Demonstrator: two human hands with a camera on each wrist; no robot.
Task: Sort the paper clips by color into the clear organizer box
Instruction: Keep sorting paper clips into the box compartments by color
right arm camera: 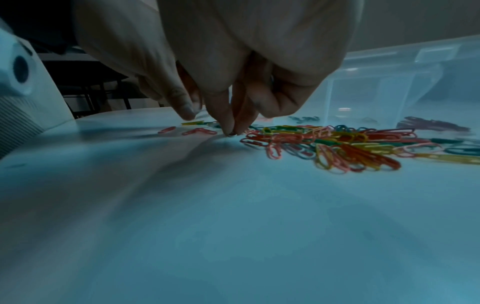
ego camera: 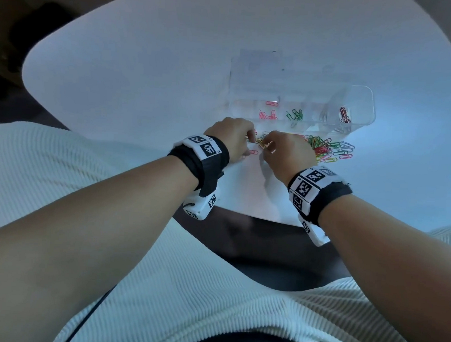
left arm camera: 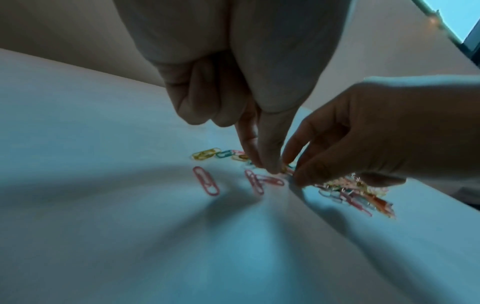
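Observation:
Both hands meet at the left end of a mixed-colour paper clip pile (ego camera: 326, 150) on the white table. My left hand (ego camera: 251, 142) pinches thumb against forefinger (left arm camera: 270, 168) on a small tangle of yellowish clips (ego camera: 263, 145). My right hand (ego camera: 269, 147) pinches the same tangle from the other side, fingertips pressed together low on the table (right arm camera: 232, 132). Just behind stands the clear organizer box (ego camera: 366, 89), holding pink clips (ego camera: 268, 115), green clips (ego camera: 295, 114) and dark red clips (ego camera: 344, 116) in separate compartments.
Loose pink clips (left arm camera: 206, 181) and a yellow clip (left arm camera: 205, 154) lie left of the hands. The box's clear lid (ego camera: 260, 64) lies behind it. The table's near edge (ego camera: 243, 214) runs just under my wrists, with my lap below it.

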